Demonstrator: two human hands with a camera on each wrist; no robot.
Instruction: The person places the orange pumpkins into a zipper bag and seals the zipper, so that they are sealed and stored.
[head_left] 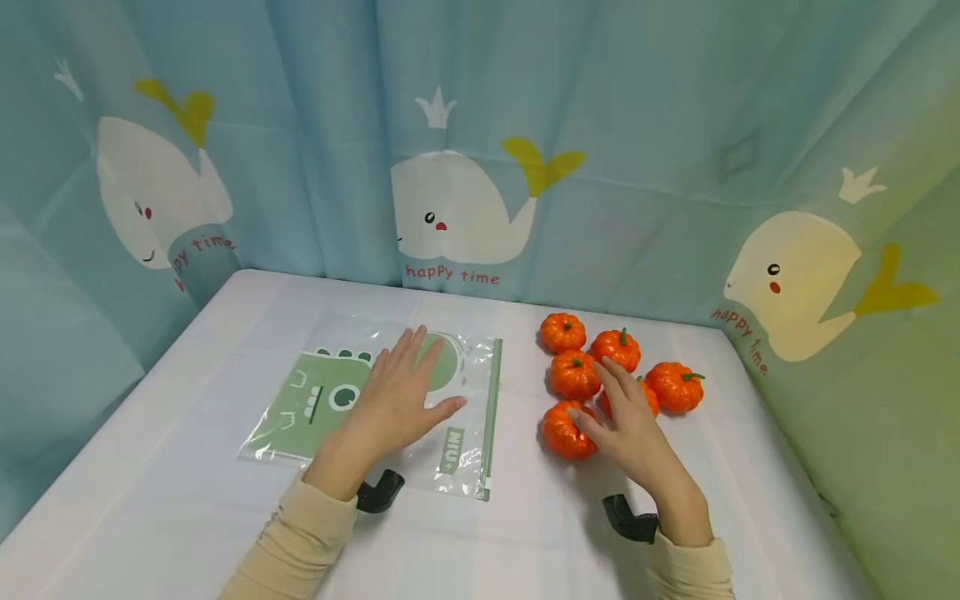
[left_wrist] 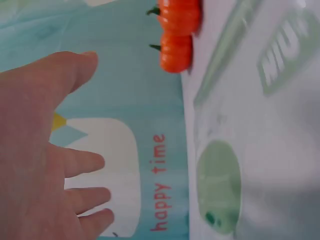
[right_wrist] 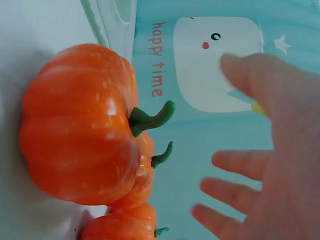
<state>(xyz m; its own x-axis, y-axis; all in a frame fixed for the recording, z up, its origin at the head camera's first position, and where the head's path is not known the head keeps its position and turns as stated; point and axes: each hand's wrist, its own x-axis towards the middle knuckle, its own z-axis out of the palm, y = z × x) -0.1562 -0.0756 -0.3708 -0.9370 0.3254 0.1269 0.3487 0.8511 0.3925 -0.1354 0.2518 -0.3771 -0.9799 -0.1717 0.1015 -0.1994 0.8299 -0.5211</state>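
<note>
The pumpkins on the right were orange flecked with yellow, their stems green. The clear bag on the left carried a green monster print and a green edge strip. The bench was white; the far curtain, blue, showed white whales with yellow tails and red lettering.

From the head, the flat white tabletop is viewed forward and downward, farthest off. From both wrists, sideways-turned, it is skimmed low toward the blue whale-printed fabric curtain. Ridged orange pumpkins are shared by all views, closest from the right wrist; the clear, green-printed plastic bag, by head and left wrist.
</note>
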